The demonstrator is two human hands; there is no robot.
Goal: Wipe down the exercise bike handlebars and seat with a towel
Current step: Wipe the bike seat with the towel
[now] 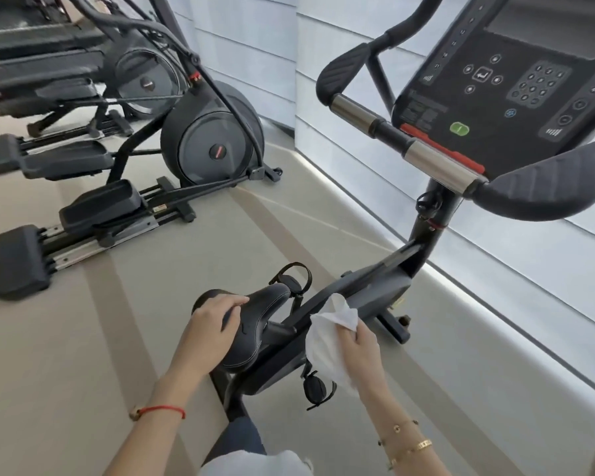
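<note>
The exercise bike's black seat (pixel 255 324) sits low in the middle of the view. My left hand (pixel 210 324) rests on the seat's left rear side, fingers curled over its edge. To the right of the seat, clear of it, my right hand (pixel 361 345) grips a crumpled white towel (pixel 327 341). The handlebars (pixel 433 159) run across the upper right, with steel sensor sleeves and black padded ends, below the console (pixel 509 80). Neither hand is near them.
An elliptical trainer (pixel 203 139) with long foot pedals stands on the left. More machines stand behind it at the top left. A white blind-covered window wall (pixel 495 269) runs along the right. The bike's pedals (pixel 292 280) flank the frame. Beige floor lies between the machines.
</note>
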